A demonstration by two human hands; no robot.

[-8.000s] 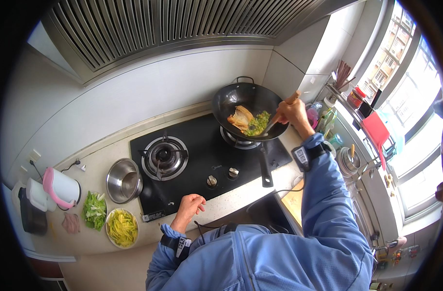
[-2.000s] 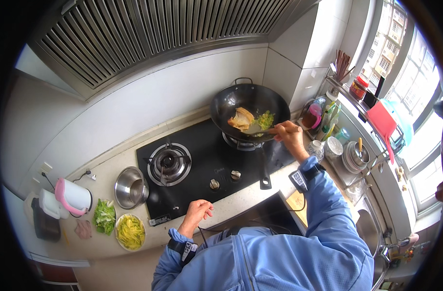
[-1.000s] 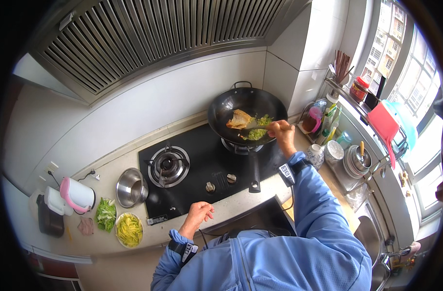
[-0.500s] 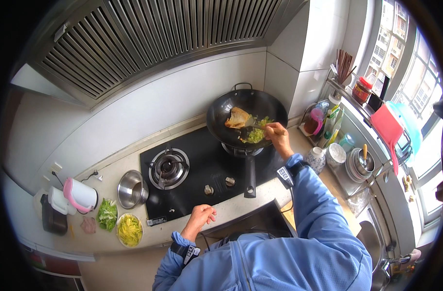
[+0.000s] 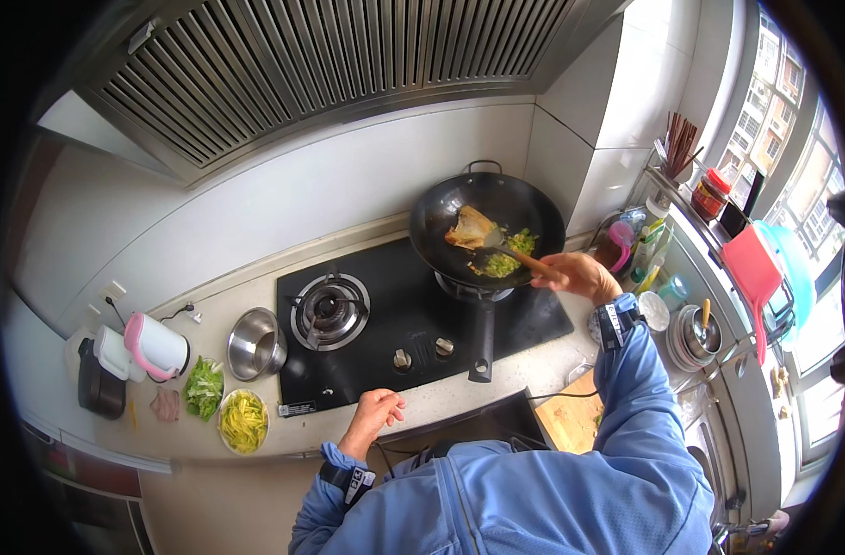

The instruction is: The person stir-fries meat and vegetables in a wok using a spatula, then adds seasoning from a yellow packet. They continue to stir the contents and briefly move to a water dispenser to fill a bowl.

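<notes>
The right hand closes around the wooden handle of a spatula, which reaches into the wok at the right end of the black hob. The spatula's long axis runs slantwise: its metal blade points toward the hob's far-left corner and lies beside a browned piece of food, while its handle passes over the wok's near-right rim. Chopped green bits lie under and beside the shaft. The wok's long handle points toward the person, its tip extending past the hob's near edge. The left hand hangs by the bench's near edge with its fingers curled; nothing shows in it, and I cannot tell whether they close fully. A steel bowl stands just beside the hob's left edge; a plate of yellow strips sits close to the bench's near edge.
</notes>
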